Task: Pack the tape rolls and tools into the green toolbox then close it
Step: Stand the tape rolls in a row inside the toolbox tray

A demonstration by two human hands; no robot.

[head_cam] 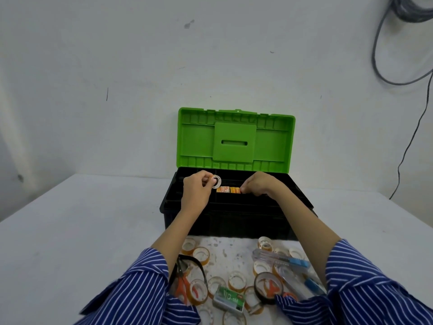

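Head view: over the open green toolbox (235, 141), the left hand (196, 192) pinches a small tape roll (216, 181), its hole facing the camera, just left of and slightly above the orange packet (228, 190) lying crosswise in the toolbox's tray; that hand is nearest the tray. The right hand (259, 185) has curled fingers at the packet's right end, apparently pinching it. The tray floor is too dark to read, and the sleeves hide part of the rolls and tools lying in front of the toolbox.
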